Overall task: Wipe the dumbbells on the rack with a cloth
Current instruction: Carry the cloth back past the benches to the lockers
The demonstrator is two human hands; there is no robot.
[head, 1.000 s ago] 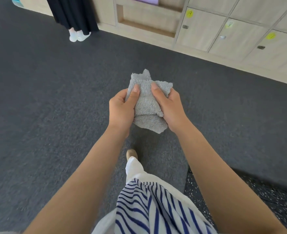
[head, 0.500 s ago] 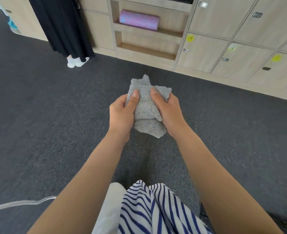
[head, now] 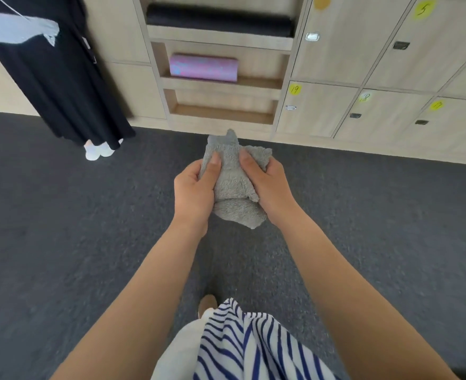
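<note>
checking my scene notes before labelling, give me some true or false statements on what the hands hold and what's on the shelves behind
1. The left hand and right hand both grip the grey cloth. True.
2. The cloth is pressed against a dumbbell. False: no dumbbell or rack is in view; the cloth is held up over the dark carpet.
3. A pink roll lies on a wooden shelf. True.
4. The pink roll is on the topmost shelf in view. False: a black roll lies on the shelf above it.
5. The locker just right of that shelf carries a yellow label reading 19. True.
</note>
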